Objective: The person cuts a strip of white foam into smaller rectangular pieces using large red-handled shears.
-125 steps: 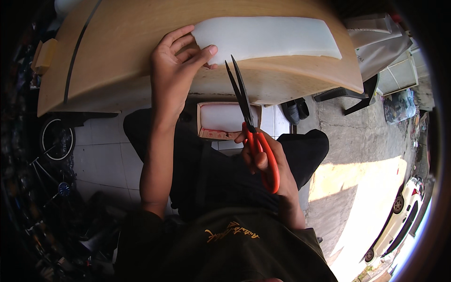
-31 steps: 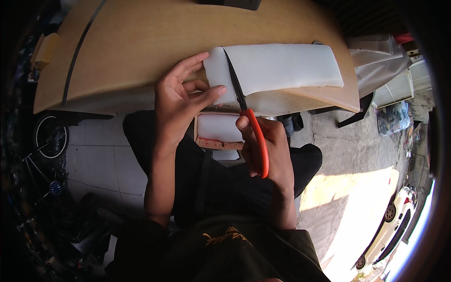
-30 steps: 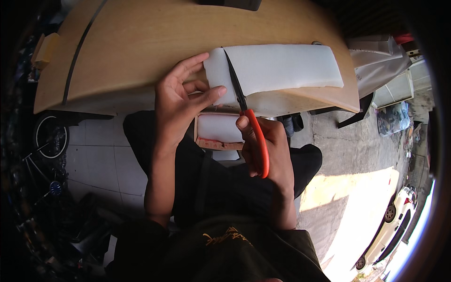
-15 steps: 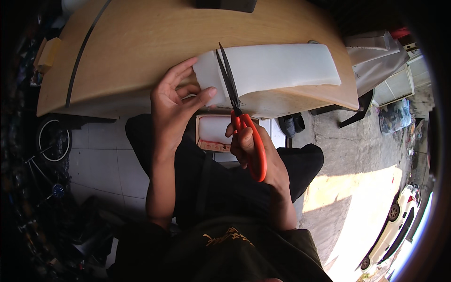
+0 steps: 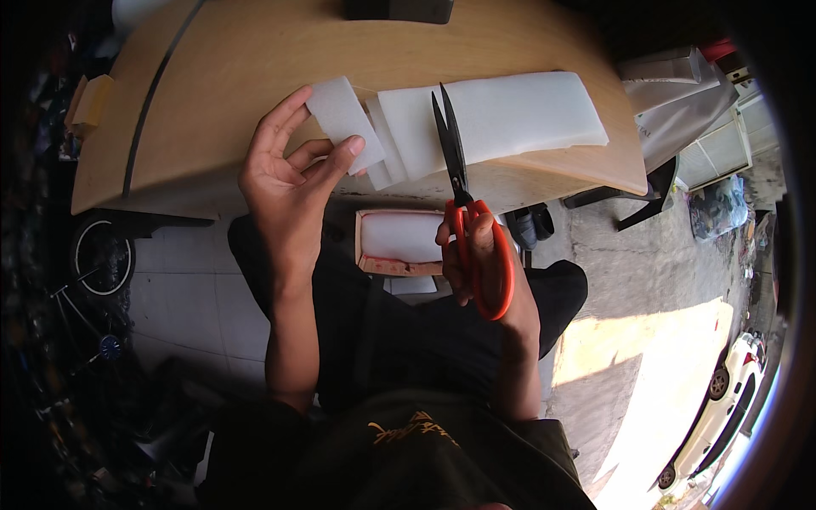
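My left hand (image 5: 285, 174) is raised over the table's near edge, its thumb and fingers closed on a small rectangular piece of white foam sheet (image 5: 344, 115). Right beside that piece, narrow layered ends (image 5: 385, 153) stick out from a long white foam sheet (image 5: 531, 110), which lies across the tabletop. In my right hand (image 5: 517, 310) is a pair of scissors (image 5: 460, 187) with orange-red handles and dark blades. The blades point away from me, slightly apart, in front of the long sheet. Whether they touch it I cannot tell.
The wooden table (image 5: 246, 76) spans the far side, with a dark object (image 5: 399, 8) at its back. An open box (image 5: 399, 242) with white material inside sits below the edge. Dark shoes (image 5: 531, 228) stand under the table; a bicycle wheel (image 5: 102, 259) is at left.
The small foam piece has come apart from the long sheet and moved left with my left hand. My right hand and the scissors have shifted right.
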`<state>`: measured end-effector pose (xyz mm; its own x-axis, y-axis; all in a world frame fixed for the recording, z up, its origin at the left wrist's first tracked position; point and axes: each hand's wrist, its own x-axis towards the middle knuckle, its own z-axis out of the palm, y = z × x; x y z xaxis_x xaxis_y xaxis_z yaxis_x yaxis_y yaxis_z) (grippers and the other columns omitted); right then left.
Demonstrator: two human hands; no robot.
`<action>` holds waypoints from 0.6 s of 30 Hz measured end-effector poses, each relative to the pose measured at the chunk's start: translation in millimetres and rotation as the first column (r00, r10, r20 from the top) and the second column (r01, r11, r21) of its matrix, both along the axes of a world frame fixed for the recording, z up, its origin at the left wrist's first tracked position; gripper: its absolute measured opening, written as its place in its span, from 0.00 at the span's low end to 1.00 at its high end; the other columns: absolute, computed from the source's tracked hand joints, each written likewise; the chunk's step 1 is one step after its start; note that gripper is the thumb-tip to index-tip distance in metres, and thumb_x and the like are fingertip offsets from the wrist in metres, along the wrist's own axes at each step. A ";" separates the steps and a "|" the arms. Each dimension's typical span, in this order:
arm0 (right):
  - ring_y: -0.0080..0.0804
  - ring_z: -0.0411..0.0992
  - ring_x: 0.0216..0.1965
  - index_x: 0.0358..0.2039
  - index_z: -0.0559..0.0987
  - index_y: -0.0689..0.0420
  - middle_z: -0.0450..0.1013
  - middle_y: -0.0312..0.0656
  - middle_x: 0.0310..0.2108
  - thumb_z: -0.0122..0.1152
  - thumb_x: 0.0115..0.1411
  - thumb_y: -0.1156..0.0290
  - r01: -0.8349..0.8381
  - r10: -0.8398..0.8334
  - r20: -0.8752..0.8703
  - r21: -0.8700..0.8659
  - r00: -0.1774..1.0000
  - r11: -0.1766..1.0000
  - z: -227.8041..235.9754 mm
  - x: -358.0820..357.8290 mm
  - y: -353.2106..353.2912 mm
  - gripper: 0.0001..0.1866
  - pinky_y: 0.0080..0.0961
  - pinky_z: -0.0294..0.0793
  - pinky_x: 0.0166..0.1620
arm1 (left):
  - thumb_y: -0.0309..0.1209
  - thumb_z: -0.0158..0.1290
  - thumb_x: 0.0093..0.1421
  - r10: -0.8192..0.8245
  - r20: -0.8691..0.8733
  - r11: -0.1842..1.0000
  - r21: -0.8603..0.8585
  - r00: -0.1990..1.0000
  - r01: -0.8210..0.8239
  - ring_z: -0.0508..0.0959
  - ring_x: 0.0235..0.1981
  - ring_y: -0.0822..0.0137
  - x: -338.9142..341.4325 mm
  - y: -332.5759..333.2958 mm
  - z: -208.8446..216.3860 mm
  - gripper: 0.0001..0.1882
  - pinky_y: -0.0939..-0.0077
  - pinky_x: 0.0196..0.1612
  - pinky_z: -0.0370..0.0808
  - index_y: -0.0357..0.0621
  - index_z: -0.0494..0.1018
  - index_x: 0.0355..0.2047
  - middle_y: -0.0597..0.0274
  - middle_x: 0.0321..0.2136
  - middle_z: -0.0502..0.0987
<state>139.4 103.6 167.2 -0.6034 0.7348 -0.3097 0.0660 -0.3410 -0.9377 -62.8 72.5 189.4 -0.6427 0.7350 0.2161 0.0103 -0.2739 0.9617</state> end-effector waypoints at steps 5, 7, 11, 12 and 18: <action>0.18 0.58 0.09 0.29 0.70 0.64 0.57 0.31 0.10 0.46 0.54 0.29 -0.007 0.012 0.063 -0.080 0.998 0.997 10.2 -2.3 1.7 0.41 0.16 0.52 0.14 | 0.15 0.60 0.49 0.091 -0.044 0.995 -0.027 0.995 -0.092 0.78 0.36 0.67 -28.6 -24.2 10.2 0.30 0.76 0.31 0.79 0.28 0.65 0.54 0.40 0.50 0.69; 0.18 0.59 0.09 0.29 0.70 0.64 0.57 0.31 0.10 0.47 0.54 0.29 -0.006 0.012 0.072 -0.084 0.997 0.996 9.6 -2.3 1.6 0.41 0.16 0.53 0.14 | 0.15 0.59 0.51 0.141 -0.042 0.990 -0.027 0.989 -0.142 0.78 0.35 0.69 -33.5 -33.1 14.6 0.29 0.76 0.31 0.77 0.29 0.65 0.54 0.43 0.49 0.71; 0.20 0.60 0.09 0.28 0.70 0.64 0.58 0.33 0.09 0.47 0.54 0.29 -0.004 0.010 0.067 -0.081 0.998 0.997 5.7 -2.8 1.1 0.41 0.16 0.54 0.14 | 0.18 0.57 0.53 0.090 -0.077 0.991 -0.090 0.993 -0.097 0.76 0.38 0.74 -28.8 -42.1 13.3 0.28 0.83 0.32 0.75 0.31 0.65 0.55 0.48 0.49 0.72; 0.20 0.60 0.08 0.28 0.70 0.64 0.59 0.33 0.09 0.46 0.54 0.29 -0.007 0.013 0.069 -0.081 0.998 0.997 4.3 -3.2 1.1 0.41 0.16 0.54 0.14 | 0.17 0.57 0.53 0.052 -0.036 0.990 -0.126 0.998 -0.056 0.76 0.37 0.74 -18.9 -38.9 13.9 0.26 0.82 0.31 0.75 0.30 0.67 0.54 0.49 0.47 0.73; 0.20 0.59 0.08 0.29 0.70 0.63 0.59 0.34 0.09 0.45 0.56 0.30 0.001 0.012 0.122 -0.107 0.992 0.994 4.7 -4.6 1.5 0.40 0.16 0.56 0.14 | 0.24 0.59 0.56 -0.111 -0.060 0.979 -0.178 0.992 0.099 0.80 0.33 0.68 18.9 1.8 -4.8 0.25 0.78 0.30 0.78 0.28 0.66 0.53 0.46 0.42 0.74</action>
<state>134.8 105.1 171.9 -0.5602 0.6901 -0.4581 0.1806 -0.4380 -0.8806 -43.9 74.3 184.6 -0.5479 0.8280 0.1197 0.0586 -0.1048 0.9928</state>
